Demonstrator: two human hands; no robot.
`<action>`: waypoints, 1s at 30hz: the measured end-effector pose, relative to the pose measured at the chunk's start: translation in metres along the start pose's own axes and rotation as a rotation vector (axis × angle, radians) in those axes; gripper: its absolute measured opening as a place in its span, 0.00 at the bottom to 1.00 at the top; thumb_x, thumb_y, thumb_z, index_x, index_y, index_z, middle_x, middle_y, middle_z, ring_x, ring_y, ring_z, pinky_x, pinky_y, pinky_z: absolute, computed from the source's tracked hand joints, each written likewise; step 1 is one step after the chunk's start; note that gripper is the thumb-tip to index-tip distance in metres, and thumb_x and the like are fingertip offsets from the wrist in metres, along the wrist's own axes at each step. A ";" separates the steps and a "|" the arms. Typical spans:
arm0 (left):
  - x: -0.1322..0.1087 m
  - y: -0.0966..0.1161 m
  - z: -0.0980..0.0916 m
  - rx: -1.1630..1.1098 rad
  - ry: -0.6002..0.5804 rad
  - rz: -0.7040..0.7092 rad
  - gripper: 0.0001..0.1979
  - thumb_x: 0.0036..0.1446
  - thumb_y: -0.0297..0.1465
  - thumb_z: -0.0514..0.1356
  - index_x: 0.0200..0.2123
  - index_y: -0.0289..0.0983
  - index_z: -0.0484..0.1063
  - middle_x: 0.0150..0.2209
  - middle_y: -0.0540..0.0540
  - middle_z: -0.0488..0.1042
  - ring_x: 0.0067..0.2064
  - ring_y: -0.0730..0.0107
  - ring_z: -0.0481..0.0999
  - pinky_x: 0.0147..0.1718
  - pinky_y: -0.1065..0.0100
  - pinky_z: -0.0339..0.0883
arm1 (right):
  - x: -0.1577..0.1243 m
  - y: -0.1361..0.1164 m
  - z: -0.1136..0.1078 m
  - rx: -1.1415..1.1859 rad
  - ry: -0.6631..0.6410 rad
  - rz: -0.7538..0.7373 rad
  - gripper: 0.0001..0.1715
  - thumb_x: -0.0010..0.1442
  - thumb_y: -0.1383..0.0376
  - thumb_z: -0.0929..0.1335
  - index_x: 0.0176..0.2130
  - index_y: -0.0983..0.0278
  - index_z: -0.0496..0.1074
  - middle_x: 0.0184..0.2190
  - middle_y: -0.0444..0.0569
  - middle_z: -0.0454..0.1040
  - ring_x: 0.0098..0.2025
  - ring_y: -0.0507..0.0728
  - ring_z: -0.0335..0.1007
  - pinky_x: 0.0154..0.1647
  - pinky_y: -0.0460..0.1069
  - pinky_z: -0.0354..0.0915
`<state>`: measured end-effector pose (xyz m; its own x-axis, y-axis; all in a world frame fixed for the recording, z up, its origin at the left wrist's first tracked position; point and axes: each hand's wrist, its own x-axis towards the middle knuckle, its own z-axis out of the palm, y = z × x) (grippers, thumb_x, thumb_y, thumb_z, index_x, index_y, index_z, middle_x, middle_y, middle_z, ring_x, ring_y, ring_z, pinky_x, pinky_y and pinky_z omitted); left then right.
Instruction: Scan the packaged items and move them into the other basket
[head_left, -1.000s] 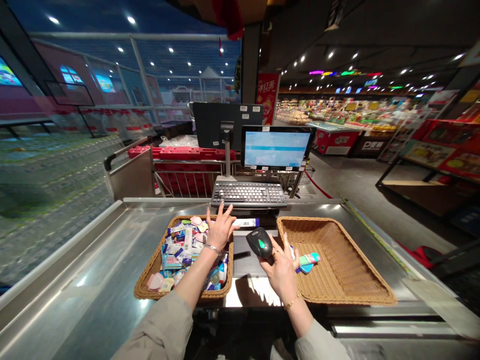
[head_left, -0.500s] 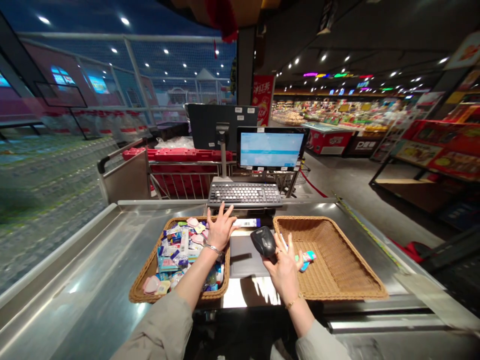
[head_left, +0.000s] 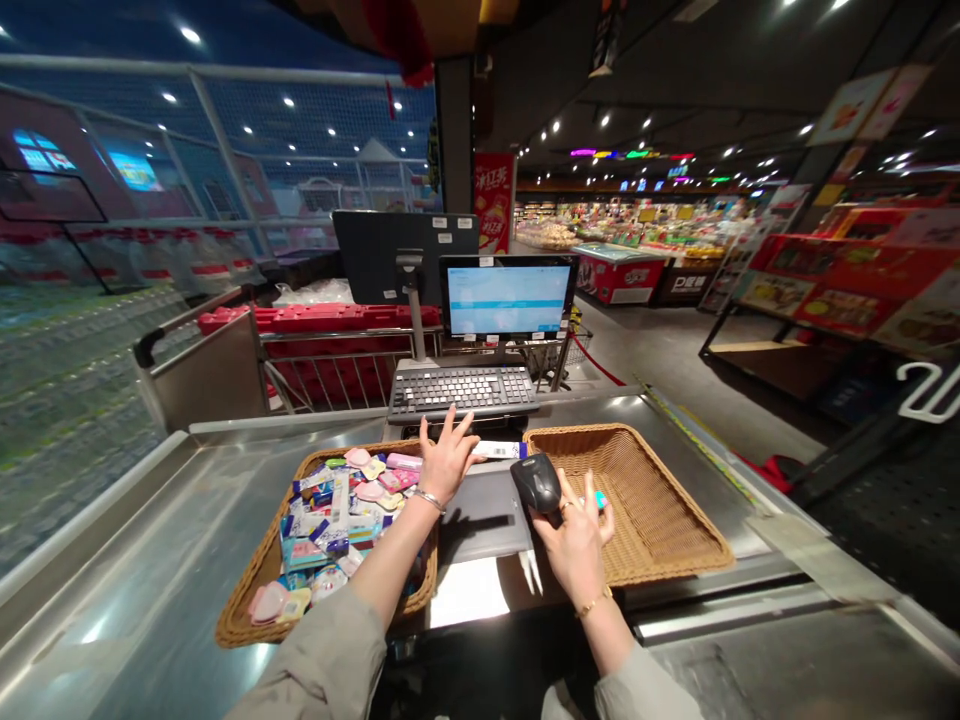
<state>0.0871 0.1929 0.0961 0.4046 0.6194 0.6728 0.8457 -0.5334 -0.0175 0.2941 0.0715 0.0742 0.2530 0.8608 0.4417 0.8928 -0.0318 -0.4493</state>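
Observation:
My right hand (head_left: 574, 535) is shut around a black handheld barcode scanner (head_left: 536, 483) with its head pointing forward and left. A small teal-tipped item (head_left: 600, 498) shows beside my right fingers, mostly hidden, and I cannot tell if it is held. My left hand (head_left: 448, 462) is open with spread fingers, holding nothing, just over the far edge of a wicker basket (head_left: 244, 625). That basket is heaped with small pink, blue and white packets (head_left: 330, 530). A white barcoded item (head_left: 495, 450) lies just beyond my left fingertips.
A second wicker basket (head_left: 660, 500) stands to the right on the stainless steel counter (head_left: 127, 560). Ahead are a keyboard (head_left: 461, 392) and a till monitor (head_left: 506, 298). Behind them stands a cart with red crates (head_left: 315, 350). Shop aisles lie beyond.
The view has swung, sliding the whole scene left. The teal-tipped item has gone mostly behind my right hand, which still grips the scanner. My left hand has hardly moved.

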 end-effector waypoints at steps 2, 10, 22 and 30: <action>0.004 0.005 0.004 -0.008 -0.004 0.020 0.12 0.61 0.41 0.57 0.43 0.44 0.74 0.61 0.43 0.67 0.68 0.49 0.54 0.63 0.31 0.29 | 0.001 0.007 0.000 -0.010 0.005 0.023 0.22 0.61 0.56 0.63 0.52 0.57 0.72 0.59 0.50 0.69 0.70 0.66 0.39 0.62 0.69 0.38; 0.021 0.026 0.020 -0.038 -0.036 0.102 0.10 0.61 0.40 0.58 0.43 0.45 0.74 0.62 0.45 0.66 0.68 0.52 0.53 0.63 0.32 0.30 | 0.006 0.027 -0.010 -0.021 0.061 0.093 0.23 0.61 0.53 0.62 0.51 0.58 0.73 0.58 0.51 0.70 0.70 0.66 0.41 0.62 0.70 0.38; 0.036 0.052 0.046 -0.121 -0.090 0.201 0.06 0.60 0.36 0.59 0.41 0.46 0.74 0.62 0.46 0.66 0.68 0.53 0.54 0.63 0.31 0.32 | 0.013 0.054 -0.022 -0.018 0.088 0.201 0.24 0.59 0.55 0.61 0.51 0.60 0.73 0.58 0.51 0.69 0.70 0.65 0.39 0.63 0.69 0.38; 0.040 0.065 0.056 -0.184 -0.150 0.274 0.08 0.59 0.39 0.60 0.40 0.45 0.74 0.62 0.46 0.66 0.69 0.52 0.52 0.62 0.30 0.33 | 0.014 0.064 -0.025 -0.022 0.085 0.235 0.24 0.58 0.55 0.61 0.49 0.60 0.74 0.59 0.49 0.68 0.70 0.64 0.39 0.64 0.69 0.36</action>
<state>0.1778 0.2149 0.0804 0.6659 0.5096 0.5449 0.6275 -0.7777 -0.0395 0.3641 0.0685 0.0715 0.4838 0.7827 0.3915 0.8136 -0.2374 -0.5308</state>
